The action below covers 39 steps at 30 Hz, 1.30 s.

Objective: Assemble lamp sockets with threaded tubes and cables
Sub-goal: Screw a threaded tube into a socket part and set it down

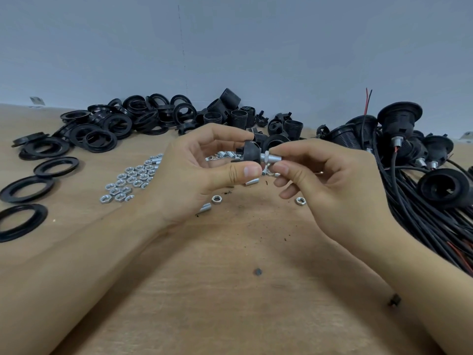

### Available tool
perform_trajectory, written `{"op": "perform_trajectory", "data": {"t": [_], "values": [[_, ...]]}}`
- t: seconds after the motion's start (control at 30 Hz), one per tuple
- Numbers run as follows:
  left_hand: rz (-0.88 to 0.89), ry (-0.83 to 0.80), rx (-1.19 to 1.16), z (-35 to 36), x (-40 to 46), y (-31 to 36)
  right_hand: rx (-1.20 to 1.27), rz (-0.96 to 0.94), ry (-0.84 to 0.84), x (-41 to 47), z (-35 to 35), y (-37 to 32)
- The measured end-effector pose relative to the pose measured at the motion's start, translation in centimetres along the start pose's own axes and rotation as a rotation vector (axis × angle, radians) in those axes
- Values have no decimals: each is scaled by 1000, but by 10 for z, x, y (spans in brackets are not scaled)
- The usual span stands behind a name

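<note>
My left hand holds a black socket cap between thumb and fingers, above the middle of the wooden table. A silver threaded tube sticks out of the cap to the right, with a hex nut on it close to the cap. My right hand pinches the nut and tube with thumb and forefinger. Both hands are raised off the table.
Black rings lie piled at the back left. Loose hex nuts and short tubes lie left of centre. Black socket bodies stand at the back. Finished sockets with black cables fill the right side.
</note>
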<state>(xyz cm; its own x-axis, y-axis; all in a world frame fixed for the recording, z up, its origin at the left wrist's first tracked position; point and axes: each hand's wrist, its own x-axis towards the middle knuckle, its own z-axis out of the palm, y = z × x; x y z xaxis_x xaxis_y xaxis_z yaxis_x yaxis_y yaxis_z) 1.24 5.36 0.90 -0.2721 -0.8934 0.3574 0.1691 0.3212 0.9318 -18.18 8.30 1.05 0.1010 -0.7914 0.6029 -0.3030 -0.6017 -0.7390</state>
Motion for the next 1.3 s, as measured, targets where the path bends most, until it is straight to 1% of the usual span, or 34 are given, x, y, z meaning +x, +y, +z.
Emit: {"op": "perform_trajectory", "data": {"t": [0.2, 0.43, 0.57, 0.63, 0.7, 0.77, 0.83, 1.0, 1.07, 1.17, 1.23, 1.3], "values": [[36, -28, 24, -3, 0, 2, -58, -28, -69, 0, -4, 3], [-37, -56, 24, -3, -3, 5, -374, -319, -84, 2, -10, 2], [-56, -25, 71, -2, -3, 5, -491, -477, -72, 5, -12, 2], [-59, -25, 91, -1, -2, 4, -534, -517, -76, 5, -12, 1], [-58, -30, 87, -2, -2, 3, -493, -451, -86, 4, -12, 0], [-60, -42, 41, -4, -2, 1, -360, -302, -80, 3, -11, -1], [-58, -63, -14, -3, -2, -1, -275, -204, -75, 2, -11, -1], [-30, -91, -55, -5, -1, -2, -217, -117, -130, 1, -8, -1], [-22, -95, -22, -6, -1, 0, -312, -181, -141, 1, -9, -1], [-39, -55, 65, -6, -2, 3, -554, -374, -144, 4, -10, -1], [-51, -40, 85, -6, -2, 2, -629, -443, -148, 5, -13, -2], [-43, -42, 88, -6, -2, 2, -652, -458, -165, 4, -14, -3]]}}
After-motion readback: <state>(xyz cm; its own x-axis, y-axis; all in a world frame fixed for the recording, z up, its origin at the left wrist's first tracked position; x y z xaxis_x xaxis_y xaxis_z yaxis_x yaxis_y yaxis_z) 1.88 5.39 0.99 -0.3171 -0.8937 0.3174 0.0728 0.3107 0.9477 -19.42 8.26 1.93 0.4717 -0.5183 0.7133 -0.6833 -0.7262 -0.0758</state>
